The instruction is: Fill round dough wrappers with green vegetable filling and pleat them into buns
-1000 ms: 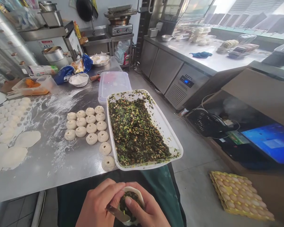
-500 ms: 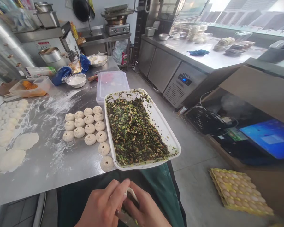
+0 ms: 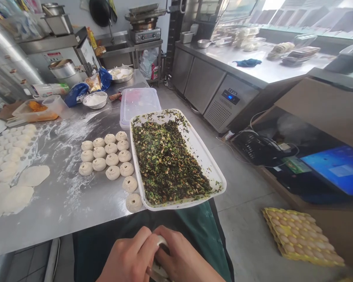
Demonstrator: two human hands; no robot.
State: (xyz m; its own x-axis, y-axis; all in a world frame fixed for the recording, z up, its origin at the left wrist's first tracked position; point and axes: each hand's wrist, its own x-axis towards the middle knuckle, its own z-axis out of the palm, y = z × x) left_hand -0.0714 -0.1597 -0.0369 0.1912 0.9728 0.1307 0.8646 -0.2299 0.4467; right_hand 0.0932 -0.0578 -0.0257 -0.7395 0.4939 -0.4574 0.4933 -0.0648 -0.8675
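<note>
The steel table point(image 3: 100, 211), streaked with flour point(image 3: 73, 129), carries rows of pleated buns point(image 3: 112, 159), flat dough rounds point(image 3: 34, 176), small dough pieces point(image 3: 13, 154), a metal bowl point(image 3: 95, 107), a translucent plastic box point(image 3: 139, 105) and a white tub point(image 3: 207, 156) jutting past its edge.

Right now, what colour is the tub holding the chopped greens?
The tub is white, seen best in the head view.

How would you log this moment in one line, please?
left hand: pinching dough wrapper; right hand: holding it; buns: beside filling tray
</note>
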